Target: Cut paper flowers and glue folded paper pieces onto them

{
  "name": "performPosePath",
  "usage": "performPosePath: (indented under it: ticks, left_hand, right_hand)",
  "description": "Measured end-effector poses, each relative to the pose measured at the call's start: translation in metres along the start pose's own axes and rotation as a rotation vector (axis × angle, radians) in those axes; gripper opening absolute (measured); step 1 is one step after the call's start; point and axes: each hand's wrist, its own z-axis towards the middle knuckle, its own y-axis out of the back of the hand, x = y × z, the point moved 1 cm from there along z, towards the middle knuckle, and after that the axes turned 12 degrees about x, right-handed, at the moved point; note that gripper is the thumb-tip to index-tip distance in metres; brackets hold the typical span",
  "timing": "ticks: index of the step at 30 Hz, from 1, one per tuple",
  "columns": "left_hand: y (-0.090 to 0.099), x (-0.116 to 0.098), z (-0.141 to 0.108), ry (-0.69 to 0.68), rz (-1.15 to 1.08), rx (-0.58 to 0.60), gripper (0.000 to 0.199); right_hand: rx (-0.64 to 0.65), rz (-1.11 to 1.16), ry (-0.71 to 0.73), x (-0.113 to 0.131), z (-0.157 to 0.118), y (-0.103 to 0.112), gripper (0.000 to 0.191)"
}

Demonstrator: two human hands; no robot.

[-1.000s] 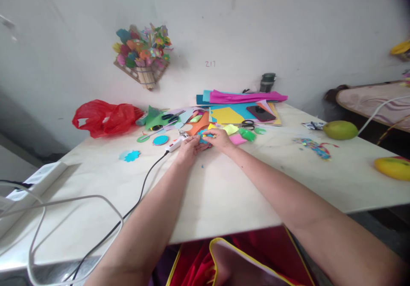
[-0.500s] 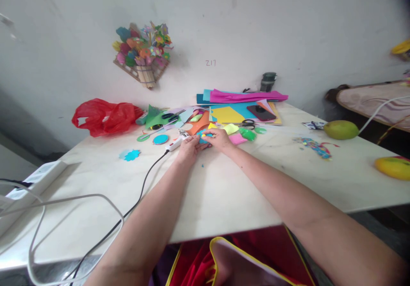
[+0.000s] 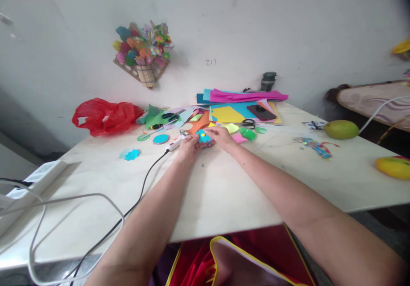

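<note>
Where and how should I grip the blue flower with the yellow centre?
Probably take the blue flower by its outer petals, coming from the left, where the left hand holds it: the scalloped outline offers edges to pinch, leaving the yellow dot in the middle uncovered.

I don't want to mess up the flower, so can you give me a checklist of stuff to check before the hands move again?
1. Blue flower held: ok, the left fingers grip its left side.
2. Yellow dot near the flower's middle: ok.
3. Yellow dot stuck on tight: cannot tell from a picture.
4. Right fingers off the dot: ok, they're at the flower's right edge; can't see if they touch it.
5. White device well away from the left fingers: not ok, it's close beside them.
6. Black scissors away from the hands: ok, they lie apart, farther back.
</note>
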Motion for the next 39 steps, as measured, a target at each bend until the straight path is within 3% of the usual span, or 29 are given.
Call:
performPosePath:
  ticks: [15, 21, 28, 33, 39]
  left_hand:
    - [0.003, 0.001, 0.000, -0.002, 0.062, 0.078, 0.021]
    - [0.005, 0.001, 0.001, 0.003, 0.095, 0.125, 0.027]
    - [0.006, 0.001, 0.002, -0.038, 0.108, 0.136, 0.033]
    - [0.007, 0.001, 0.003, -0.054, 0.136, 0.110, 0.041]
    - [0.009, 0.001, 0.002, -0.044, 0.225, 0.120, 0.050]
  right_hand:
    - [0.021, -0.040, 0.018, -0.003, 0.003, 0.005, 0.015]
    - [0.092, 0.015, 0.025, 0.001, 0.002, 0.008, 0.017]
    - [0.063, 0.033, 0.009, 0.005, 0.000, 0.007, 0.023]
    - [0.014, 0.108, -0.080, 0.010, -0.003, 0.011, 0.034]
    - [0.094, 0.098, -0.242, 0.013, -0.007, 0.011, 0.039]
